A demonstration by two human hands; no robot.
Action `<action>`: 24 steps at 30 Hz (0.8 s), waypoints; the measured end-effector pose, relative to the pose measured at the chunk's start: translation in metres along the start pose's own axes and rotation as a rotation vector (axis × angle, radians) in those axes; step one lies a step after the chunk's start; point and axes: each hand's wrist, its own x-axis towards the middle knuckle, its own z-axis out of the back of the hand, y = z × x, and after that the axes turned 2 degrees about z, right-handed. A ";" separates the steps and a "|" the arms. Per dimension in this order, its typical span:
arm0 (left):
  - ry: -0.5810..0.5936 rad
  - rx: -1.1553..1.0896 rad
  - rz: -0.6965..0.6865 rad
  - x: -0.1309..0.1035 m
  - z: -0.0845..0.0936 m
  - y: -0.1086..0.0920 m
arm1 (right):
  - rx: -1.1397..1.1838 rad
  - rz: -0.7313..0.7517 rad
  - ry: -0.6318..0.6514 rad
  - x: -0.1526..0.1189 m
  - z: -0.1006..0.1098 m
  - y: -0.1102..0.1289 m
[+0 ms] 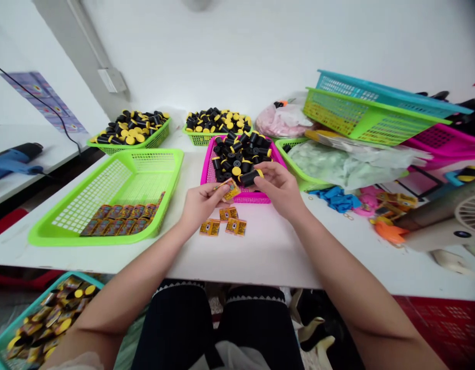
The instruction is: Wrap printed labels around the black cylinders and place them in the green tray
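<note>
Between the thumb and fingers of my left hand [201, 203] is a small orange printed sleeve [231, 189]. My right hand [281, 187] pinches a black cylinder with a yellow cap [249, 178], lying sideways just right of the sleeve; the two are close together. Both hands are over the near edge of a magenta basket [254, 197] full of similar black and yellow cylinders [237, 149]. Below them on the white table [237, 262] lie several flat orange sleeves [236, 226].
A large green basket [42, 226] at left holds rows of sleeves [121, 218]. Two more baskets of cylinders [133, 128] stand behind. Stacked baskets [360, 115], plastic bags [333, 159], blue pieces [335, 199] and a fan [449, 226] occupy the right. A teal basket [2, 334] of wrapped cylinders sits low left.
</note>
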 end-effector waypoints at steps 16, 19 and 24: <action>0.102 0.080 -0.129 -0.012 0.003 0.026 | 0.111 -0.147 0.094 -0.006 -0.011 -0.001; 0.107 0.037 -0.169 -0.011 0.005 0.025 | 0.061 -0.131 0.139 -0.007 -0.012 0.001; 0.195 -0.024 -0.103 -0.011 0.006 0.023 | -0.037 -0.109 0.199 -0.008 -0.010 0.006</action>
